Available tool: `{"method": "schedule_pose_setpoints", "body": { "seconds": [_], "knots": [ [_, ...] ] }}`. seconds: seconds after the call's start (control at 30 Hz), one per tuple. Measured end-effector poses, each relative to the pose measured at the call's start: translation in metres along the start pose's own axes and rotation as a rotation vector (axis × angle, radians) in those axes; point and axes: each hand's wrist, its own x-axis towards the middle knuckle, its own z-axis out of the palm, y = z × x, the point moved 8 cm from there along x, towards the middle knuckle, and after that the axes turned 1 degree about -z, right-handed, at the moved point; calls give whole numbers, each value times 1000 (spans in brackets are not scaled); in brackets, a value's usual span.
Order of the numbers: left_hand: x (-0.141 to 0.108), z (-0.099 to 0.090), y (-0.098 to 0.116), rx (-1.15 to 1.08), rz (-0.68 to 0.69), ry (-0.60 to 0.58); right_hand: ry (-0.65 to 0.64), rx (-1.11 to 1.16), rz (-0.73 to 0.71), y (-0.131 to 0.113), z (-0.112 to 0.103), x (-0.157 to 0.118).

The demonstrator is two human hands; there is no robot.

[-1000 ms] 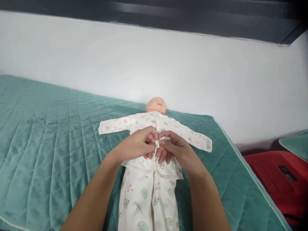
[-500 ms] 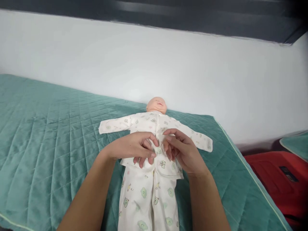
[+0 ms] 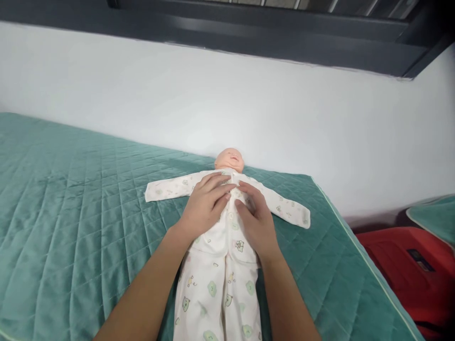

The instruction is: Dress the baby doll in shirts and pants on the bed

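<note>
A baby doll (image 3: 229, 160) lies on its back, head toward the wall. It wears a white printed long-sleeved top (image 3: 234, 237) with its sleeves spread wide, and matching printed trousers (image 3: 211, 296). My left hand (image 3: 207, 202) rests on the left side of the chest, fingers stretched toward the button line. On the right side of the chest lies my right hand (image 3: 256, 215), its fingers spread and curved over the fabric. Neither hand grips anything that I can see. Part of the top's front is hidden under both hands.
A green quilted cover (image 3: 88, 213) lies under the doll. Behind it rises a white wall (image 3: 159, 99) below a dark window frame (image 3: 213, 35). At the lower right, beyond the cover's edge, sits a red case-like object (image 3: 398, 265).
Both hands have moved up from above the lower front of the top and now lie flatter on the chest. The camera view has tilted slightly upward.
</note>
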Motion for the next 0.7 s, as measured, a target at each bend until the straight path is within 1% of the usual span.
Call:
{"method": "schedule_pose_setpoints", "body": {
  "seconds": [0.1,0.2,0.33,0.4,0.47,0.57,0.7],
  "knots": [
    [-2,1,-4,10,-51,-22,-60,-155,-49,-3,4,-1],
    [-2,0,-5,7,-74,-31,-82,-205,-72,-3,5,-1],
    [10,5,1,53,-7,-54,-103,-251,-110,-3,8,2],
    [19,11,-2,58,-9,-90,-130,-279,-123,-3,11,3],
    [24,15,-11,45,-71,-116,-162,-314,-133,-2,14,4],
    [25,16,-23,29,-168,-111,-195,-366,-141,-2,18,5],
    [19,14,-30,-12,-224,-87,-222,-412,-127,-1,21,11]
  ]
}}
